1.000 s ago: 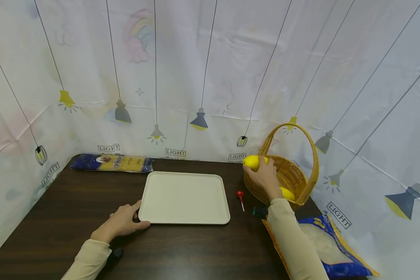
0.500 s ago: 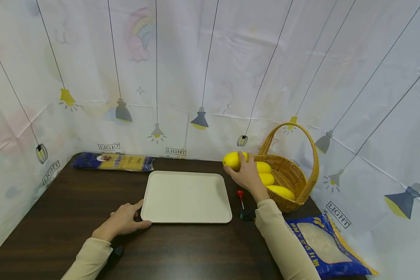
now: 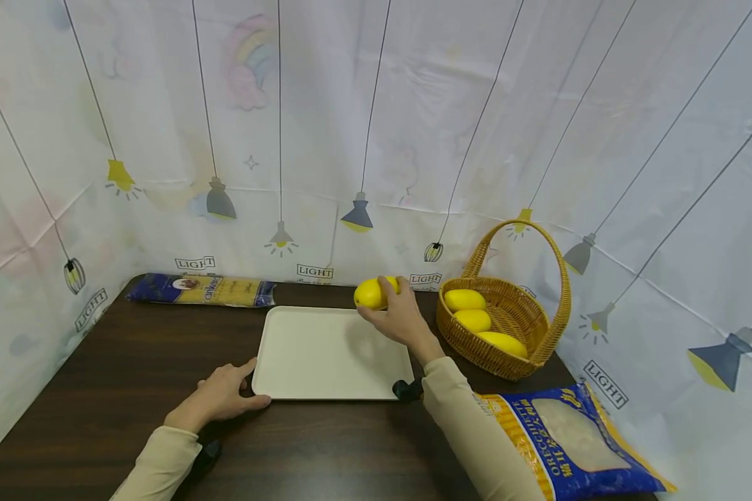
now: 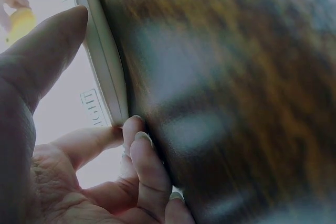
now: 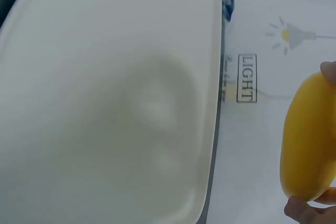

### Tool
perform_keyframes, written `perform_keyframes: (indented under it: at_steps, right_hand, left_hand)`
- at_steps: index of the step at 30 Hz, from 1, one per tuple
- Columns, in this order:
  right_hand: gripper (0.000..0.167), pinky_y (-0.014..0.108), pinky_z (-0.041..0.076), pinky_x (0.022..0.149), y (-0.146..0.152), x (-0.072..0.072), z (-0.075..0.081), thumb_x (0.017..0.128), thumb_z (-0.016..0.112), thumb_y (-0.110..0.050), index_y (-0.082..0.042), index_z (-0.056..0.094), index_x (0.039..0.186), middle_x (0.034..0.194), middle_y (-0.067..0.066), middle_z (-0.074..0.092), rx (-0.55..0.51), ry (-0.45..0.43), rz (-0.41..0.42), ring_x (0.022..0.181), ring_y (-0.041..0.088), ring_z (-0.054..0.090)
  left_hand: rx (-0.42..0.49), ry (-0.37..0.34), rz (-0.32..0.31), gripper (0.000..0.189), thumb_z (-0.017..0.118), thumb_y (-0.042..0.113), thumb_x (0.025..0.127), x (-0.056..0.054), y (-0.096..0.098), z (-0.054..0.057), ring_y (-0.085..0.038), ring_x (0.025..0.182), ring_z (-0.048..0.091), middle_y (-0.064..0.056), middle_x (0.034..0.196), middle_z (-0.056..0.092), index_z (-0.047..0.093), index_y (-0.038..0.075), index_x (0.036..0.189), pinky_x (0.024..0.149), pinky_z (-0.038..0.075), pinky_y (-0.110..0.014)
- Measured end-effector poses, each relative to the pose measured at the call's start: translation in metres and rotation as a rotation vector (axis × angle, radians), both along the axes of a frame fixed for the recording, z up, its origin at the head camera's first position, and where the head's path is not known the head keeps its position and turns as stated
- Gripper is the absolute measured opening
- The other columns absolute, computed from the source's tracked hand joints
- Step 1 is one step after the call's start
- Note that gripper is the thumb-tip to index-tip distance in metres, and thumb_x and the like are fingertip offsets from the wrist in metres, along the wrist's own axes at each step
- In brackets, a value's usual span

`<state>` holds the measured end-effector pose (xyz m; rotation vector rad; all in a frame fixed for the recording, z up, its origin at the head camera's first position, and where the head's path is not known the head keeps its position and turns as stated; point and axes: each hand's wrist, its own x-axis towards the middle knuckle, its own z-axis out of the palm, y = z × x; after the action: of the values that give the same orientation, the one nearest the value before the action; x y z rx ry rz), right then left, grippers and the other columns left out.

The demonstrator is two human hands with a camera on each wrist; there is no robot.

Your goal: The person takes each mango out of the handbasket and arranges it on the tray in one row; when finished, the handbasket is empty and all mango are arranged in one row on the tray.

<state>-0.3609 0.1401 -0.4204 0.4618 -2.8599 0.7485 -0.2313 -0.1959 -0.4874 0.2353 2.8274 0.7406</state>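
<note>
A smooth, oblong yellow mango (image 3: pixel 370 295) is held in my right hand (image 3: pixel 406 319), above the far right corner of a cream rectangular tray (image 3: pixel 313 355). In the right wrist view the mango (image 5: pixel 306 140) shows at the right edge, gripped at its ends by fingertips. My left hand (image 3: pixel 219 398) holds the tray's near left corner; the left wrist view has thumb and index finger against the rim (image 4: pixel 102 51), other fingers on the table. A wicker basket (image 3: pixel 519 316) at the right holds three more yellow mangoes (image 3: pixel 473 321).
At the back left lies a blue-and-yellow pasta packet (image 3: pixel 207 290). A blue and orange bag of orecchiette (image 3: pixel 560 438) sits at the front right, beside my right sleeve. Behind the dark wooden table (image 3: pixel 326 445) hangs a white curtain printed with lamps (image 3: pixel 326 139).
My right hand has carried the mango left from the basket to above the tray. The lollipop seen before is hidden behind my right hand and arm. My left hand stays at the tray.
</note>
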Motion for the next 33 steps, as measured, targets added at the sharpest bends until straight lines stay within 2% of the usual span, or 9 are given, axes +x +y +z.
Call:
perform_keyframes:
  at_steps: [8,13,18,26,33]
  right_hand:
    - [0.081,0.057,0.043,0.109,-0.027,0.006,-0.006,0.089,0.062,-0.061,-0.023,0.037,0.156,0.161,0.019,0.021,0.017,-0.048,0.046,0.141,0.042,0.037]
    - [0.08,0.053,0.048,0.103,-0.043,0.008,-0.01,0.089,0.062,-0.061,-0.025,0.038,0.156,0.16,0.019,0.023,0.042,-0.044,0.074,0.134,0.04,0.042]
    - [0.08,0.05,0.048,0.102,-0.059,0.009,-0.018,0.088,0.065,-0.059,-0.023,0.039,0.154,0.159,0.018,0.024,0.049,-0.049,0.143,0.129,0.037,0.044]
    - [0.08,0.051,0.046,0.107,-0.083,0.009,-0.031,0.087,0.065,-0.06,-0.026,0.039,0.154,0.161,0.015,0.024,0.133,-0.107,0.239,0.137,0.04,0.043]
    - [0.078,0.051,0.045,0.109,-0.1,0.011,-0.036,0.089,0.066,-0.056,-0.027,0.036,0.155,0.162,0.018,0.021,0.201,-0.134,0.337,0.139,0.037,0.044]
  left_hand:
    - [0.005,0.006,0.003,0.096,0.072,0.057,0.085,0.0,0.0,-0.002,-0.035,0.106,0.06,-0.015,0.109,0.064,0.034,0.006,0.157,0.084,0.042,-0.07]
    - [-0.002,0.009,0.007,0.095,0.072,0.056,0.085,0.0,0.002,0.0,-0.038,0.109,0.06,-0.015,0.108,0.064,0.034,0.005,0.157,0.085,0.042,-0.07]
    - [-0.007,0.012,0.007,0.095,0.073,0.055,0.085,0.001,0.002,0.001,-0.038,0.108,0.06,-0.014,0.106,0.065,0.035,0.006,0.156,0.084,0.043,-0.07]
    - [-0.014,0.015,0.011,0.096,0.073,0.057,0.084,0.0,0.0,0.0,-0.038,0.107,0.06,-0.011,0.103,0.067,0.036,0.005,0.156,0.085,0.042,-0.073]
    - [-0.009,0.009,0.013,0.096,0.073,0.059,0.084,0.0,0.002,-0.001,-0.039,0.109,0.061,-0.011,0.104,0.068,0.036,0.007,0.156,0.087,0.041,-0.075]
